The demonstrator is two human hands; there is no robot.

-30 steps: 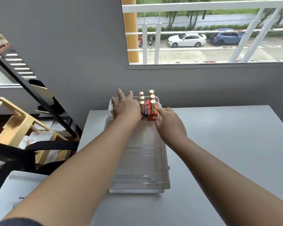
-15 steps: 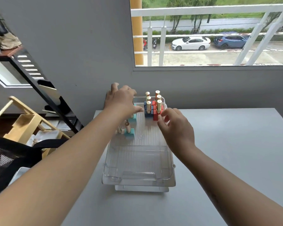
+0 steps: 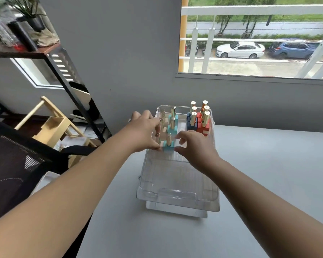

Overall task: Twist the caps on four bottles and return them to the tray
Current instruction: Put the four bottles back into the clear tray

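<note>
Clear tray [image 3: 177,200] sat on the table [image 3: 268,174]. Your hands bracketed the front teal bottle [image 3: 168,145], upright in the tray's left half. Left hand [image 3: 144,135] curled at its left side, contact unclear. Right hand [image 3: 196,148] was just beside it, thumb and finger spread, nothing pinched. It looked light, hard, top-heavy, and the gold cap [image 3: 168,138] likely slick, so grip the square base. Behind stood more teal bottles, with blue bottles [image 3: 193,120] and red bottles [image 3: 205,121] far right.

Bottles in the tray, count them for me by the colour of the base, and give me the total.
Turquoise bottles: 3
Pale bottles: 3
Dark blue bottles: 3
Red bottles: 3
Total: 12, all standing upright in the clear tray.
</note>
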